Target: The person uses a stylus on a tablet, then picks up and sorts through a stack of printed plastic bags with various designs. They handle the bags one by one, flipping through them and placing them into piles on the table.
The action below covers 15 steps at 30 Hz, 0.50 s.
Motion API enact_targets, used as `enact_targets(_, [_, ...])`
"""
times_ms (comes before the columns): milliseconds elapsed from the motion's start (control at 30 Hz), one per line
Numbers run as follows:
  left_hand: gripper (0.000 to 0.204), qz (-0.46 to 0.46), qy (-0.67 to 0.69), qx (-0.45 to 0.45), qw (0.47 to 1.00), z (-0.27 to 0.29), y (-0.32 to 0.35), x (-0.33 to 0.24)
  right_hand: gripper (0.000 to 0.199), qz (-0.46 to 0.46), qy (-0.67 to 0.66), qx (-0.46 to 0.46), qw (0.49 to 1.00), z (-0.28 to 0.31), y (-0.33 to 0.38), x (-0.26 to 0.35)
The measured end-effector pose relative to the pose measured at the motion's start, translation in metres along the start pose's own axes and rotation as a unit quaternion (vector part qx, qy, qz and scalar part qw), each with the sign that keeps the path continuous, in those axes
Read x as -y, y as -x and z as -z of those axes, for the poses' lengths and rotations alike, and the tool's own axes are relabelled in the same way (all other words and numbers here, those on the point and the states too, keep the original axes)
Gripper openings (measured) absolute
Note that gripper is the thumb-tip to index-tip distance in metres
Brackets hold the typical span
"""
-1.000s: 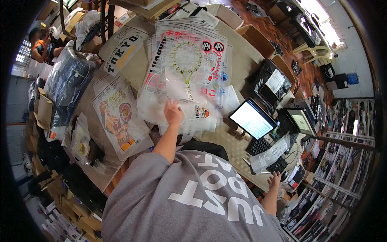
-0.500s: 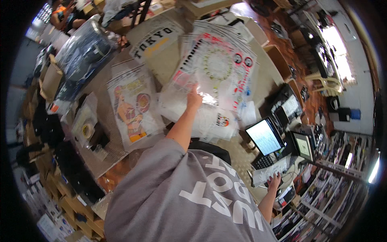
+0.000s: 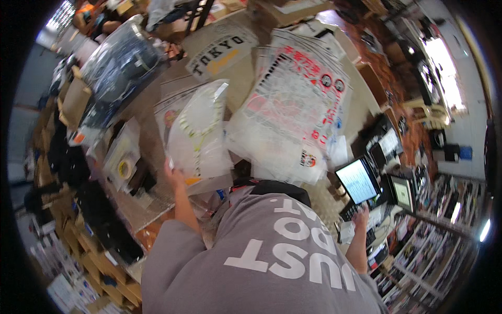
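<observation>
My left hand pinches the lower left edge of a translucent film sheet printed with a green and white beaded-necklace design. The sheet lies over another printed sheet, whose picture is mostly covered. At the right, my right hand is by the black keyboard below a lit screen. Its fingers are small and blurred, so whether it holds anything is unclear. A whitish paper sits beside that hand.
A pile of translucent sheets with red and black prints covers the table's middle. Farther left lie a lettered sheet, a plastic-wrapped bundle and a yellow tape roll. A second screen stands at the right.
My left hand has moved left from the middle pile, bringing the necklace-print sheet onto the left-hand sheets. My right hand has shifted up toward the keyboard, and the view has shifted slightly.
</observation>
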State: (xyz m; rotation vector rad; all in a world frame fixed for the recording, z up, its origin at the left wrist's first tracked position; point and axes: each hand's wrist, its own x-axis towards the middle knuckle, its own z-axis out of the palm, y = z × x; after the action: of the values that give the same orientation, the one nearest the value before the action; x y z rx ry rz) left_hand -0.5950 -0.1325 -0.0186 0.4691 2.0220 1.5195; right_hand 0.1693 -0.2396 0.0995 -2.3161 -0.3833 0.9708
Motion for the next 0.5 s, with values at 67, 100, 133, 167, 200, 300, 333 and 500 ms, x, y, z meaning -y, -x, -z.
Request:
enact_targets(67, [0.049,0.056,0.008,-0.02,0.998,0.008,0.013,0.008,0.052,0.028,0.046,-0.015,0.998,-0.011,-0.001,0.027])
enact_targets(100, [0.049,0.128,0.021,-0.023,0.991,0.007,0.015,0.009,0.052,0.036,0.079,-0.024,0.996,-0.013,-0.003,0.033])
enact_targets(133, [0.049,0.109,-0.009,-0.026,0.994,0.01,0.016,0.022,0.052,0.048,0.066,-0.015,0.997,-0.019,-0.002,0.044])
enact_targets(167, [0.049,0.089,-0.038,-0.032,0.995,0.013,0.016,0.043,0.052,0.06,0.056,-0.004,0.997,-0.025,0.002,0.054])
enact_targets(200, [0.05,0.07,-0.067,-0.035,0.995,0.011,0.014,0.056,0.052,0.089,0.088,-0.02,0.992,-0.027,0.003,0.056])
enact_targets(300, [0.051,-0.067,-0.498,-0.012,0.864,-0.002,0.01,0.063,0.053,0.124,0.114,-0.037,0.985,-0.04,0.014,0.065])
enact_targets(333, [0.05,-0.101,-0.464,-0.004,0.88,-0.027,0.015,0.041,0.054,0.111,0.111,-0.034,0.987,-0.044,0.025,0.07])
enact_targets(500, [0.053,-0.294,-0.271,0.231,0.887,-0.19,0.053,-0.042,0.052,0.078,0.088,-0.03,0.993,-0.04,0.025,0.037])
